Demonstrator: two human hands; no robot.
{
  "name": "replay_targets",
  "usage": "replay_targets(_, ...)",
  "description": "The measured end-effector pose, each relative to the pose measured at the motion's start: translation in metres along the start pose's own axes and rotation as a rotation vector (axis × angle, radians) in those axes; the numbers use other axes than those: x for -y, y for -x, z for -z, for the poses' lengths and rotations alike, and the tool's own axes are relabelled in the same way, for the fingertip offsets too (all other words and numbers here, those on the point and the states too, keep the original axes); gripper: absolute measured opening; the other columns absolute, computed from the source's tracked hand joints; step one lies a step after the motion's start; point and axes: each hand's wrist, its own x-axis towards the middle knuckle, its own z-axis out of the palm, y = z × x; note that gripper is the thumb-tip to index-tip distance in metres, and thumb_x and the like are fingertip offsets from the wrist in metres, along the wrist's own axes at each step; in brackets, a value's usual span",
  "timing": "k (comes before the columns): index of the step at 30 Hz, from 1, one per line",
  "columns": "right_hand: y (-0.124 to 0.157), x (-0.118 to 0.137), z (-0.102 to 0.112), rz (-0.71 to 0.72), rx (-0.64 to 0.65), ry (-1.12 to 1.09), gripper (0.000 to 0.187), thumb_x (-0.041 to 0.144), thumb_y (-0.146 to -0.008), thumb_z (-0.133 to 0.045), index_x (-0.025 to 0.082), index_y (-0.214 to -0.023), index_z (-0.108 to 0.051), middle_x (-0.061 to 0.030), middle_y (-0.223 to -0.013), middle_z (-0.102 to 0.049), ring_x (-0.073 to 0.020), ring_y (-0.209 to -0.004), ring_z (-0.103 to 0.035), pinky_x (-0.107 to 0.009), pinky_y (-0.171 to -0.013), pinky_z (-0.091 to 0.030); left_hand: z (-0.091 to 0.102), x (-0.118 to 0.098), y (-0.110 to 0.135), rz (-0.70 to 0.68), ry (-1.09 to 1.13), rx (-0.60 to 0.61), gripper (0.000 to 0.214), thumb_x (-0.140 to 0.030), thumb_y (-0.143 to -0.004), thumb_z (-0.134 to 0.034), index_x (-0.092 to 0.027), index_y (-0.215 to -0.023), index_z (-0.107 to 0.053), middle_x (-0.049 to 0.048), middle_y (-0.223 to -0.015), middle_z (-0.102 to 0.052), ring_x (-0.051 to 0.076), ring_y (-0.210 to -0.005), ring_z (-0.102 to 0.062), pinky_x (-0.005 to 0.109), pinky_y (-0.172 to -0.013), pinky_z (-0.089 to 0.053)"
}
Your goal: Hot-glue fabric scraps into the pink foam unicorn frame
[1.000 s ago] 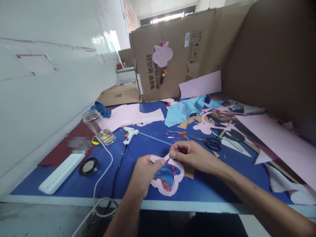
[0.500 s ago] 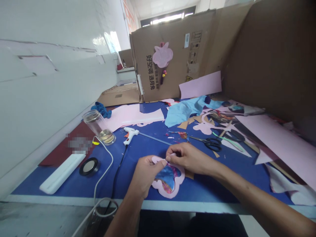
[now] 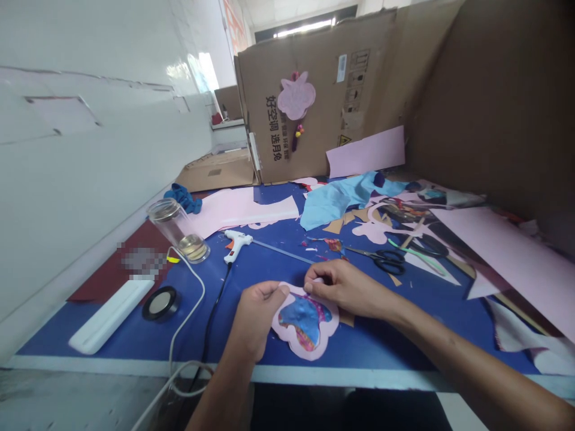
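Pink paper cutout (image 3: 309, 353), flower-shaped, blue fabric (image 3: 305, 317) in centre, lying on blue table (image 3: 381, 341), partly over brown card (image 3: 345, 319). Left hand (image 3: 258, 314) gripping cutout's upper edge; right hand (image 3: 345, 290) pinching edge beside it, fingers curled. Glue gun (image 3: 237, 241) beyond; scissors (image 3: 386, 261) to right.

Tabletop (image 3: 404, 341) inventory: 1 left hand (image 3: 256, 317); 1 right hand (image 3: 345, 290); 1 pink cutout (image 3: 309, 353), flower-shaped; 1 hot glue gun (image 3: 236, 239); 1 pair of scissors (image 3: 389, 261); 1 clear cylinder (image 3: 177, 230); 1 tape roll (image 3: 160, 303); 1 white bar (image 3: 110, 317).
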Motion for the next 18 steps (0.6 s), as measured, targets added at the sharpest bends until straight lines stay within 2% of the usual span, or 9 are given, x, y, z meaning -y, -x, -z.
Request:
replay_targets(13, -0.0002, -0.0017, 0.0001, 0.005, 0.020, -0.034, 0.016, 0.027, -0.092, -0.063, 0.020, -0.082, -0.074, 0.0011, -0.074, -0.067, -0.0146, -0.065, -0.053, -0.026, -0.057, -0.036, -0.0014, 0.0012, -0.0025, 0.006, -0.021, -0.035, 0.044, -0.052, -0.066, -0.092, -0.013, -0.082, -0.080, 0.0043, -0.067, -0.074, 0.014, -0.055, -0.062, 0.024, -0.055, -0.048)
replay_targets(18, -0.0020, -0.0035, 0.0027, 0.020, 0.041, -0.083, 0.033, 0.044, -0.101, -0.059, 0.020, -0.082, -0.072, 0.0006, -0.075, -0.064, -0.0155, -0.067, -0.054, -0.027, -0.060, -0.039, -0.0027, -0.0003, -0.0010, 0.005, -0.020, -0.050, 0.043, -0.051, -0.063, -0.094, -0.014, -0.078, -0.079, 0.0038, -0.067, -0.074, 0.014, -0.055, -0.062, 0.024, -0.055, -0.048)
